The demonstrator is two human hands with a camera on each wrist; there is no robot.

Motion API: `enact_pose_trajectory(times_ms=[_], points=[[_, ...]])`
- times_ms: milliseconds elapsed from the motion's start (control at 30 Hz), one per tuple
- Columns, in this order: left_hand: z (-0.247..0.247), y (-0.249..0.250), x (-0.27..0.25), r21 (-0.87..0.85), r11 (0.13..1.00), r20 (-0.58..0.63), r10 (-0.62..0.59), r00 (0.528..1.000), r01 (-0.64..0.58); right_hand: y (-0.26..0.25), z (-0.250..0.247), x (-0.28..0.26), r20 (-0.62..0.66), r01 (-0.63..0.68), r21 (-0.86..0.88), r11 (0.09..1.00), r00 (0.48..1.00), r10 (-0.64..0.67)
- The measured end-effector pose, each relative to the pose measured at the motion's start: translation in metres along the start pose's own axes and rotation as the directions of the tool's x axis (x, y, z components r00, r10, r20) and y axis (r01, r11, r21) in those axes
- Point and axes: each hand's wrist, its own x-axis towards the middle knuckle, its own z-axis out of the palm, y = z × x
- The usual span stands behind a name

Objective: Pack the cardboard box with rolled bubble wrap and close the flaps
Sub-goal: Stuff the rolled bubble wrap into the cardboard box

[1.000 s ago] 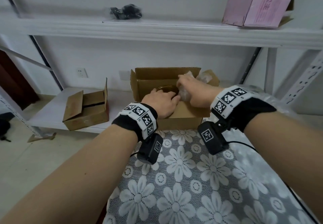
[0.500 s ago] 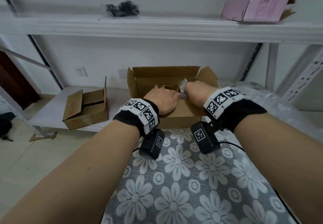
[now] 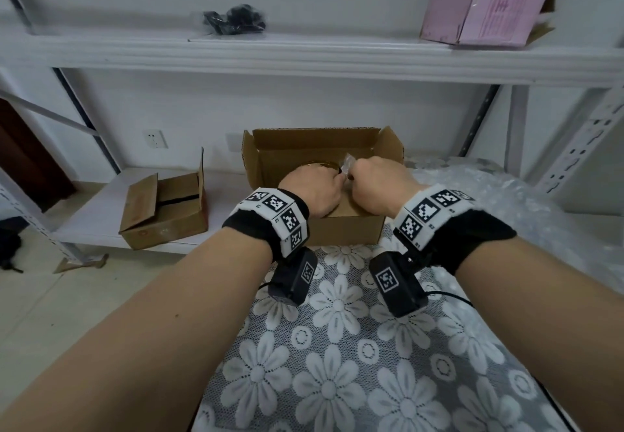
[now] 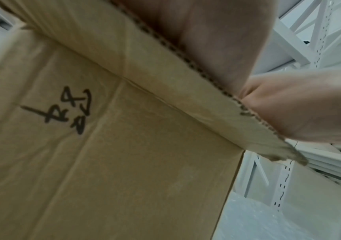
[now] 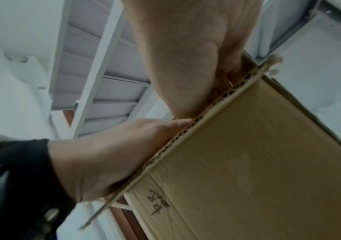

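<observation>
An open cardboard box [image 3: 314, 143] stands at the far end of the flowered cloth, its back and side flaps upright. Both hands reach over its near flap, whose cut edge shows in the wrist views. My right hand [image 3: 374, 185] is curled round a wad of clear bubble wrap [image 3: 347, 164]; only a tip shows above the knuckles. My left hand [image 3: 312, 188] is curled too and meets the wrap from the left, fingertips hidden. A gold ring-shaped thing [image 3: 320, 163] lies in the box behind the left hand. The box's handwritten front wall [image 4: 124, 162] fills the left wrist view.
A loose sheet of bubble wrap [image 3: 506, 195] lies right of the box. A smaller half-open cardboard box [image 3: 165, 212] sits on the low shelf to the left. On the upper shelf are a pink box [image 3: 486, 6] and a black bundle [image 3: 236, 21]. The flowered cloth [image 3: 337, 347] lies below my wrists.
My right hand has moved left and down into the box with the bubble wrap, which now shows far less. The two hands have come together; the box's right flap stands more upright.
</observation>
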Motion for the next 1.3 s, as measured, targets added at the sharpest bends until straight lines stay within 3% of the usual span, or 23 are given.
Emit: enact_pose_trajectory(times_ms=[167,467,700,867,1033,1133,1233,1300], points=[[-0.004,0.003,-0.006,-0.064,0.997,0.055,-0.041,0.998,0.044,0.005,-0.004,-0.007,0.124,-0.024,0.168,0.986,0.992,0.003],[-0.009,0.019,-0.022,-0.104,0.994,-0.071,-0.029,0.997,0.022,0.021,-0.012,-0.043,-0.131,0.033,0.308,0.951,0.991,0.008],[-0.009,0.052,-0.044,-0.190,0.975,-0.261,0.067,0.963,-0.119,0.031,-0.014,-0.076,-0.231,0.070,0.356,0.932,0.973,0.015],[0.006,0.083,-0.060,-0.226,0.939,-0.296,0.188,0.937,-0.260,0.043,-0.003,-0.101,-0.190,0.046,0.386,0.921,0.981,0.031],[0.029,0.107,-0.076,-0.219,0.922,-0.330,0.237,0.914,-0.318,0.062,0.018,-0.128,-0.115,-0.062,0.430,0.901,0.986,0.123],[0.043,0.116,-0.084,-0.195,0.935,-0.216,0.253,0.943,-0.296,0.076,0.039,-0.144,0.038,-0.165,0.411,0.896,0.986,0.163],[0.059,0.121,-0.089,-0.149,0.967,0.040,0.215,0.976,-0.207,0.090,0.057,-0.157,0.189,-0.274,0.342,0.899,0.957,0.219],[0.069,0.122,-0.091,-0.122,0.983,0.180,0.160,0.971,-0.139,0.098,0.064,-0.164,0.232,-0.317,0.284,0.905,0.938,0.256]])
